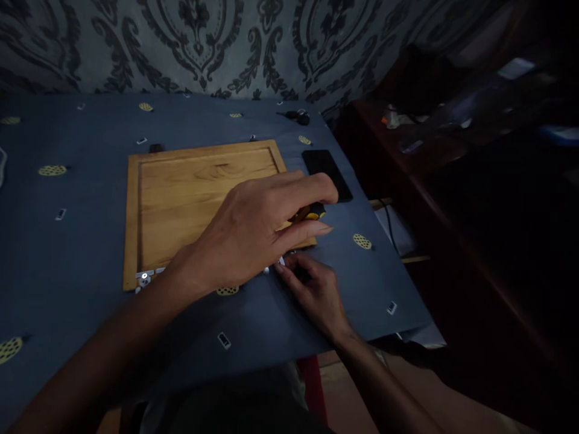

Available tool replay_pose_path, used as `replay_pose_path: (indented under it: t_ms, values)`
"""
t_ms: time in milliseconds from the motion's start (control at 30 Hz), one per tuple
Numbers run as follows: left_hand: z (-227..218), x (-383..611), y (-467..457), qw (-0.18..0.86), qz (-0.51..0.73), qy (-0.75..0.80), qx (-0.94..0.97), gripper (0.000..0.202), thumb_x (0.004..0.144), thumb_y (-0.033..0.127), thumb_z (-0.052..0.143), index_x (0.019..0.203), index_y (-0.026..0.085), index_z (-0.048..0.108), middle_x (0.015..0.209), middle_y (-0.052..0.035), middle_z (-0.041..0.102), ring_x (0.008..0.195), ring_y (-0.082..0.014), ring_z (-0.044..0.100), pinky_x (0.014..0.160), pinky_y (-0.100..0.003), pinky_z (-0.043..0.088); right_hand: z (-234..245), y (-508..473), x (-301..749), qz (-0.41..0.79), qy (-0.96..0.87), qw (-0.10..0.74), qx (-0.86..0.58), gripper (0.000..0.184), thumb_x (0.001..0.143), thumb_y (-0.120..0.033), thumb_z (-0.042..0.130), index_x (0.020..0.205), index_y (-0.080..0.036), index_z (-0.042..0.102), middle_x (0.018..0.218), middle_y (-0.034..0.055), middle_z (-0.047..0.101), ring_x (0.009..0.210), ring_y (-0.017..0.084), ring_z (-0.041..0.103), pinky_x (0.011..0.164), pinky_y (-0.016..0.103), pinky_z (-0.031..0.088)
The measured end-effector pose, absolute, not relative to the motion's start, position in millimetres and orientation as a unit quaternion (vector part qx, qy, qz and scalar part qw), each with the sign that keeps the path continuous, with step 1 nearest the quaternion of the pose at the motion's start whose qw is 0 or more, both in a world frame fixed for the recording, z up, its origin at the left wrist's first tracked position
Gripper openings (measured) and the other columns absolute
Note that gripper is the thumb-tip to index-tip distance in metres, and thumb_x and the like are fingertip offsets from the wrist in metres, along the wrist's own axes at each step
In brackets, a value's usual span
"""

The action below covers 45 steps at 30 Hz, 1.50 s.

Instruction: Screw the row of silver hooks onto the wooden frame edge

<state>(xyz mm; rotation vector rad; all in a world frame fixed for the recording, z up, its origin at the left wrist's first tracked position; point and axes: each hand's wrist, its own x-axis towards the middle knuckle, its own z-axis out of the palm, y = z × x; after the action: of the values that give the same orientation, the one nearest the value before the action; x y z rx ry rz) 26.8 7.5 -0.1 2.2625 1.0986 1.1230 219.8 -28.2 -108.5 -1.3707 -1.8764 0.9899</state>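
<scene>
Fingers of the left hand (257,220) curl around a black-and-yellow tool handle (315,213), which I see above the near right part of a golden-brown, framed rectangular wooden panel (194,199). On my feed the panel lies flat on a dark blue patterned cloth (90,241). I have the right hand (319,292) pinching a small whitish piece (281,261) at its near edge. A flat black rectangular phone (326,173) lies just beside the panel's right side.

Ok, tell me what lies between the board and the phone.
In the head view, blue cloth alone separates board and phone; lower down, the left hand blocks the gap.
</scene>
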Motion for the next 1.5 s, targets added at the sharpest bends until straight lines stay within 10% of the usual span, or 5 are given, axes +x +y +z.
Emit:
replay_pose_path:
  t_ms: [1500]
  values:
    - [-5.3,28.0,6.7,0.148,0.448,0.393,0.789,0.01,0.095,0.022,0.069,0.103,0.019,0.075,0.096,-0.0048,0.074,0.09,-0.0183,0.073,0.078,-0.033,0.064,-107.8,-27.9,218.8,0.377,-0.71,0.301,-0.514,0.024,0.093,-0.041,0.063,0.078,-0.022,0.065,0.071,0.0005,0.071,0.06,0.015,0.061,0.06,0.026,0.045]
